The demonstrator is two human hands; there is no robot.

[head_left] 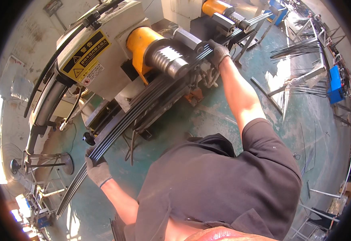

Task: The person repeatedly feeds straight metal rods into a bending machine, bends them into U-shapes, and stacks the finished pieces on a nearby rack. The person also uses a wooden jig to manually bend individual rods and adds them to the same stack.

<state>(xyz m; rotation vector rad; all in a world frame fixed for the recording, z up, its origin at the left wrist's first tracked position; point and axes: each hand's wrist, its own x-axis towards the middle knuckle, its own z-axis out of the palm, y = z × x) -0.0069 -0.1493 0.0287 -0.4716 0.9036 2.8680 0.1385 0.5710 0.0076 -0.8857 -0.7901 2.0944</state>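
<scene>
Several long, thin dark metal rods [125, 120] lie side by side, running diagonally from the lower left to the upper right along the machine. My left hand [98, 170], in a grey work glove, is wrapped round the bundle near its lower left end. Farther up, my right hand [219, 54], gloved too, grips the rods beside a dark metal block [188, 39]; its fingertips are partly hidden. Between my hands, the rods pass just in front of a grooved metal cylinder [169, 62] on an orange housing [143, 44].
A pale machine cabinet [91, 52] with yellow warning labels stands at the upper left. A second orange unit [217, 7] is farther along. Racks with more thin rods [298, 50] and a blue bin [336, 84] stand right. A round-based stand [67, 162] sits left.
</scene>
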